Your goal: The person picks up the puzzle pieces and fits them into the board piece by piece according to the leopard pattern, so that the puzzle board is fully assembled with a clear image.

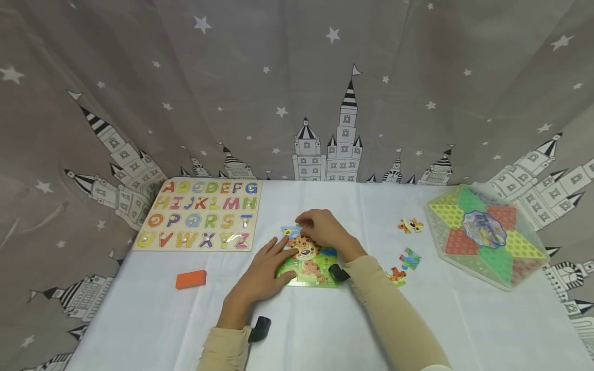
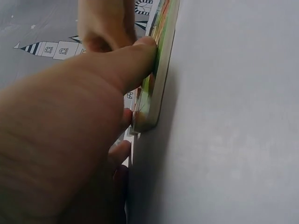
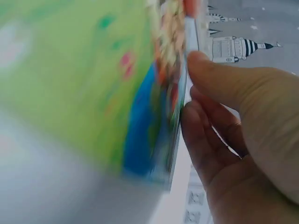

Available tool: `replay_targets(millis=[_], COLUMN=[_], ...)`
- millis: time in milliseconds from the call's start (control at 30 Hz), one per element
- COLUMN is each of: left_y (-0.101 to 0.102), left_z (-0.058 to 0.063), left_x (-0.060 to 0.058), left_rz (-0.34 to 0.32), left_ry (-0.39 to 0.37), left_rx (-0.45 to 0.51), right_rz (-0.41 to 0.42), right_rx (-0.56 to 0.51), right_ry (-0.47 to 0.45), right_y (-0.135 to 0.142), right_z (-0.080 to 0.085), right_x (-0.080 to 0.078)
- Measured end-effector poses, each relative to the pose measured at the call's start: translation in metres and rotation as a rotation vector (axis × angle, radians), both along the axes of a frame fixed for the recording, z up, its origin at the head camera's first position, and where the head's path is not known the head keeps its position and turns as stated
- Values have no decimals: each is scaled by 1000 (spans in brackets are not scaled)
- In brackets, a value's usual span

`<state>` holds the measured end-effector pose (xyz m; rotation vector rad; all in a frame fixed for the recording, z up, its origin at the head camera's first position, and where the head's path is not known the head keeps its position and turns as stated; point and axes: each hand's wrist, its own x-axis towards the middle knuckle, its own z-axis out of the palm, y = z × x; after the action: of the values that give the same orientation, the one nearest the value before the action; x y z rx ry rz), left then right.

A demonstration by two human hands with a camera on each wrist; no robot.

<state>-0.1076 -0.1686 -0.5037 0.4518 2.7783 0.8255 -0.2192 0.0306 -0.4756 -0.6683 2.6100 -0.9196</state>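
Note:
A jigsaw puzzle (image 1: 312, 273) with a spotted cartoon leopard on green lies flat on the white table. My left hand (image 1: 263, 270) rests at its left side, fingers spread and straight, with the thumb on the board's lower left; the left wrist view shows that thumb (image 2: 140, 51) on the board's face. My right hand (image 1: 327, 229) reaches over the puzzle's top edge with bent fingers, and covers its upper right part. In the right wrist view, the thumb and fingertips (image 3: 194, 112) come right to the puzzle's edge. I cannot tell whether a piece is between them.
Three loose puzzle pieces lie to the right: one orange and white (image 1: 410, 225), one blue and green (image 1: 410, 259), one orange-spotted (image 1: 396, 276). Farther right is a hexagonal board-game box (image 1: 487, 234). An alphabet board (image 1: 199, 216) lies back left, with an orange block (image 1: 191, 280) before it.

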Motion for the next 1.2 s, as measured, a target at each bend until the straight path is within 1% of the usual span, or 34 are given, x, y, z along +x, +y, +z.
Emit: replay_targets(millis=[100,200,467,567,667,833,933,1000,1100,1200], left_y=[2,4,17,21,23,26,28,28,28,28], left_z=[1,3,0,0,2,4,4,3,2,2], left_x=[0,-1,2,2,3,3,3,3,4,4], left_rz=[-3,0,16,29,43,55,64,71,71,73], left_ry=[7,30,124,141,152,159,165,167,166,166], left_rx=[-25,-46,-145,-152,-160,-181,-189,-190,-186,-178], right_rz=[3,22,32,34,52,63,66,65,41,-13], right_rx=[44,98,202,234,259,293,297,283,221,118], right_ry=[7,33,79,102,129,137,136,120,78,31], right_y=[17,24,21,21,21,22,22,23,29,48], right_z=[0,2,3,4,8,11,12,12,10,9], right_x=[5,9,18,21,23,24,24,24,24,22])
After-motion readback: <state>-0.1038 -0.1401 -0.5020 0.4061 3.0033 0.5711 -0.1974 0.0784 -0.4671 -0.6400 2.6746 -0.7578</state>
